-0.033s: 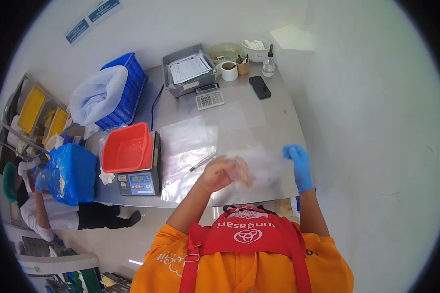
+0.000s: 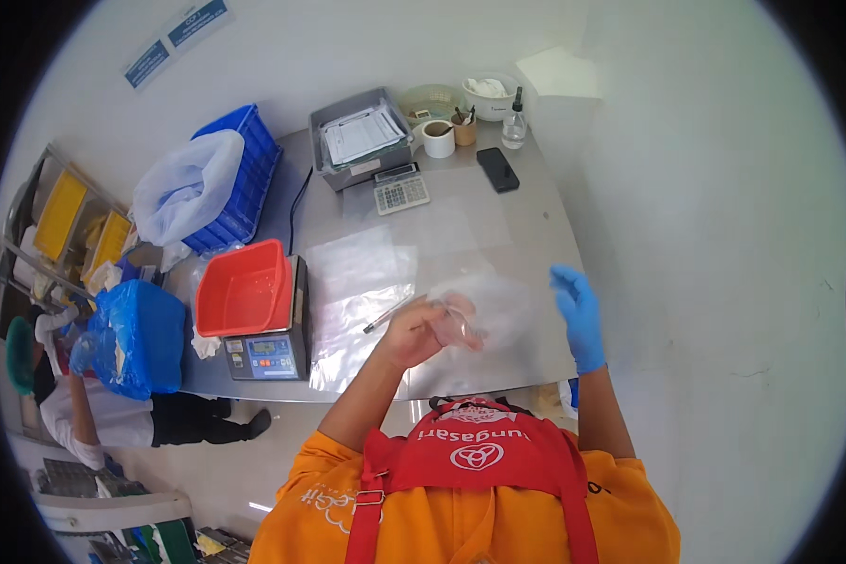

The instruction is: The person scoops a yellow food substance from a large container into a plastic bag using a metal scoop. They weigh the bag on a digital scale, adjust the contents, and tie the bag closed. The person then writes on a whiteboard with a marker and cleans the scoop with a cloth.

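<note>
Left hand (image 2: 412, 336), grip hard to tell, apparently handles clear plastic (image 2: 505, 305); steadying it likely calls for the unclasped, gloved right hand (image 2: 578, 320).

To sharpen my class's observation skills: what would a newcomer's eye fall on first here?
Probably the red plastic tub on the weighing scale, toward the left of the metal table. Next, likely the blue-gloved right hand by the table's right edge, then the left hand nearer the middle, its fingers among clear plastic.
</note>
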The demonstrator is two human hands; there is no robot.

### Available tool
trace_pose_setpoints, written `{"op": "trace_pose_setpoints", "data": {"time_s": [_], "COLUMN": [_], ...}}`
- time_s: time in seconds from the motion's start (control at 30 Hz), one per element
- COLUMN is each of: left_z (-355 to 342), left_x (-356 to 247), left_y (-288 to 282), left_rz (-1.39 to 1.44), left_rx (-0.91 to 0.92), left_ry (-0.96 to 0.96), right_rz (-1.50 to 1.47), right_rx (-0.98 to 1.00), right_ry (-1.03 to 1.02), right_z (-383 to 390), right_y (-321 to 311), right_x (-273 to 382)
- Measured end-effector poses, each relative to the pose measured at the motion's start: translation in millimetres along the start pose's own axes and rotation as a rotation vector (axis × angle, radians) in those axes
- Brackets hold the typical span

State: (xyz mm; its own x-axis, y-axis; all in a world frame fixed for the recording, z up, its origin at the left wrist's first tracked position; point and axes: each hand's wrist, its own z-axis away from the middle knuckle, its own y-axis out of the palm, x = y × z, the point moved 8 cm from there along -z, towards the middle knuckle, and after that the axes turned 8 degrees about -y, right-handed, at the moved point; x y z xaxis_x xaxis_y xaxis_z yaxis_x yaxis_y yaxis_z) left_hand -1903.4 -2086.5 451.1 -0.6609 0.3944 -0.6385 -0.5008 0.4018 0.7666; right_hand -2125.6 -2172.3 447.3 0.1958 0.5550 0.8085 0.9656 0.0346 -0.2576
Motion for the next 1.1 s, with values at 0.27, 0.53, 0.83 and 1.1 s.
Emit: {"op": "trace_pose_setpoints", "data": {"time_s": [0.27,0.53,0.83,1.1], "left_z": [-51,-63,-30,101], "left_x": [27,29,219,398], "left_y": [62,79,114,249], "left_rz": [-1.040,-2.029,-2.097,-1.632], "left_rx": [-0.202,-0.333,0.618,1.261], "left_ry": [-0.117,0.607,-0.156,0.135], "right_rz": [0.520,0.837,0.864,0.980], "right_rx": [-0.183,-0.510,-0.364,-0.544], "right_ry": [-0.168,0.334,0.603,0.871], "right_z": [-28,123,432,517], "right_y": [-58,-166,-187,-119], "right_x": [67,-16,59,198]}}
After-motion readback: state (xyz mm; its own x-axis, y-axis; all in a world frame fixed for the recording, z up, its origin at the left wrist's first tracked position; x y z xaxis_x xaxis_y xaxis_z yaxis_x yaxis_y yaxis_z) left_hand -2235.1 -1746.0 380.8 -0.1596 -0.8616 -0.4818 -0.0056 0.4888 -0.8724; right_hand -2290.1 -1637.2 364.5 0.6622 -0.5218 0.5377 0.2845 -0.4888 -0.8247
